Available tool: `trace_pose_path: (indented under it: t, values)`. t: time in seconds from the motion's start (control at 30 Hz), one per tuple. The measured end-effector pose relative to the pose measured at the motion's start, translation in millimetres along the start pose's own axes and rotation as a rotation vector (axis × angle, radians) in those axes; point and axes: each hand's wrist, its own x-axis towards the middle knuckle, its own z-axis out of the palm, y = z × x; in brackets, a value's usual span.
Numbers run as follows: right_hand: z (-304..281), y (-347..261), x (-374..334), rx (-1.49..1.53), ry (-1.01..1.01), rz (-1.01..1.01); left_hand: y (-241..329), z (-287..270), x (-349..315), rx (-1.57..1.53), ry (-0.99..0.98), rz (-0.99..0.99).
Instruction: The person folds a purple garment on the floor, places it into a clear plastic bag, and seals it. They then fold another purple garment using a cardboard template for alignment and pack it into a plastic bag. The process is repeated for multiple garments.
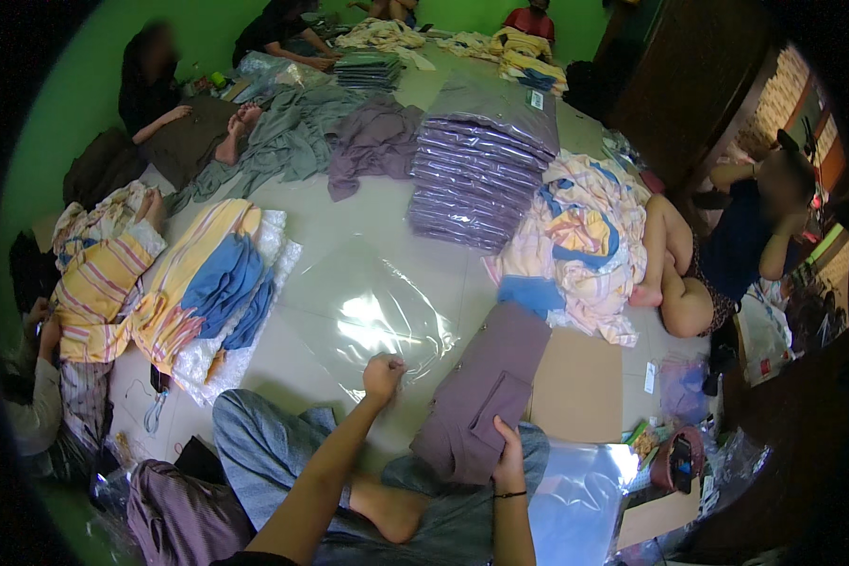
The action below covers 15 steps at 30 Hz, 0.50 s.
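Note:
A folded mauve shirt with buttons down its front lies slanted across my right knee. My right hand grips its lower right edge, thumb on top of the cloth. On the floor ahead of me a clear plastic bag is spread flat and catches the light. My left hand is at the near edge of that bag, fingers pinched together on the thin film. Part of the bag's near edge is hard to make out in the glare.
Beyond the shirt stands a tall stack of bagged mauve shirts. A cardboard sheet and a pile of clear bags lie to my right. Striped cloth heaps sit nearby, more at left. Several people sit around the room.

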Motion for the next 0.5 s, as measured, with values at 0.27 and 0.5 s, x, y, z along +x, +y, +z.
trace_pose_path:
  t: [0.27, 0.5]
  values:
    - [0.4, -1.8, -4.7, -0.009, -0.002, 0.000, -6.7, 1.9, 4.6, 0.099, -0.009, -0.005]
    - [5.4, -2.9, -7.5, -0.074, -0.001, 0.028, -0.2, -1.5, 8.8, 0.227, 0.022, 0.128]
